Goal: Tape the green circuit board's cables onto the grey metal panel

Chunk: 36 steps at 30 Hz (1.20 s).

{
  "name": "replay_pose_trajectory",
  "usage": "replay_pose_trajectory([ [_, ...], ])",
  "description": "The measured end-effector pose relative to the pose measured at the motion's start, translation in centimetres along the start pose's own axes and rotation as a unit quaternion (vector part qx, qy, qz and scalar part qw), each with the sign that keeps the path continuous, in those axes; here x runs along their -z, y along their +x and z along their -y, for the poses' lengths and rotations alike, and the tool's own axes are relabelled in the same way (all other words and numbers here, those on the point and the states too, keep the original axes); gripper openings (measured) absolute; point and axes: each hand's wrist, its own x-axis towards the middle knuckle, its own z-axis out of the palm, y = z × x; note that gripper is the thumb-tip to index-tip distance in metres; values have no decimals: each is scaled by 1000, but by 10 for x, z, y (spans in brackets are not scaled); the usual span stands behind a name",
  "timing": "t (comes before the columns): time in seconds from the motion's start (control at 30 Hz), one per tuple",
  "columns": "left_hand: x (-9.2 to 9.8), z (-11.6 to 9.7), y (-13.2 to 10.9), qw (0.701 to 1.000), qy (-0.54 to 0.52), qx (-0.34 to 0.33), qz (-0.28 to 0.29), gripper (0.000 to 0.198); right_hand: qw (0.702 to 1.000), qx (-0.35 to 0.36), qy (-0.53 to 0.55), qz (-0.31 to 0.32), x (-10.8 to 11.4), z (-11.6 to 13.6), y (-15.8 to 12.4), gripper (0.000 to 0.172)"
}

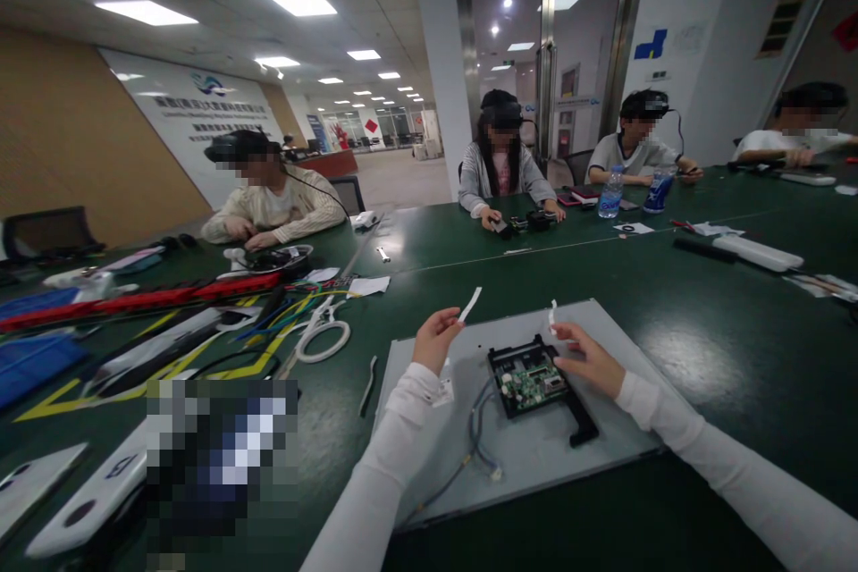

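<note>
Between finger and thumb, my left hand (pixel 435 338) pinches a narrow white strip (pixel 471 304) that points up and away. A second, shorter white strip (pixel 553 316) is held at the fingertips of my right hand (pixel 591 359). Below and between the hands, a black frame (pixel 497 366) with a green circuit board (pixel 536 386) lies on a grey panel (pixel 563 465). My right hand hovers at the frame's right edge; whether it touches cannot be made out. Grey-blue cables (pixel 475 429) with a white connector lie left of the frame.
A white ring (pixel 323 342), coloured wires, and red bars (pixel 221 288) crowd the table's left side. A blue tray (pixel 40 366) and white devices (pixel 94 487) lie nearer. Several people with headsets sit across the green table (pixel 429 241). Water bottles (pixel 610 194) stand at the back right.
</note>
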Motion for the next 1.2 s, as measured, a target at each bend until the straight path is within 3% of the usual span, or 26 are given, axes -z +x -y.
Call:
replay_pose_trajectory([
  [0.1, 18, 0, -14, 1000, -24, 21, 0, 49, 985, 84, -114, 101, 0, 12, -10, 89],
  [0.2, 34, 5, -43, 998, 30, 20, 55, 54, 966, 117, -182, 141, -5, 19, -17, 105],
  [0.33, 46, 8, -90, 969, 179, -69, 157, 56, 957, 117, -226, 138, -16, 24, -19, 97],
  [0.43, 49, 8, -115, 926, 285, -147, 201, 80, 954, 115, -249, 122, -23, 29, -18, 90],
  [0.53, 50, 7, -125, 883, 364, -188, 228, 104, 955, 110, -258, 97, -30, 34, -17, 88],
  [0.67, 52, 8, -124, 857, 405, -209, 241, 107, 957, 104, -259, 79, -39, 33, -13, 86],
  [0.97, 63, 8, -107, 881, 373, -191, 221, 102, 960, 107, -249, 67, -51, 22, 0, 85],
  [1.1, 66, 9, -99, 943, 240, -144, 179, 72, 969, 120, -217, 16, -49, 28, 4, 66],
  [1.2, 61, 9, -86, 988, 91, -71, 99, 49, 978, 112, -170, -47, -46, 37, 13, 46],
])
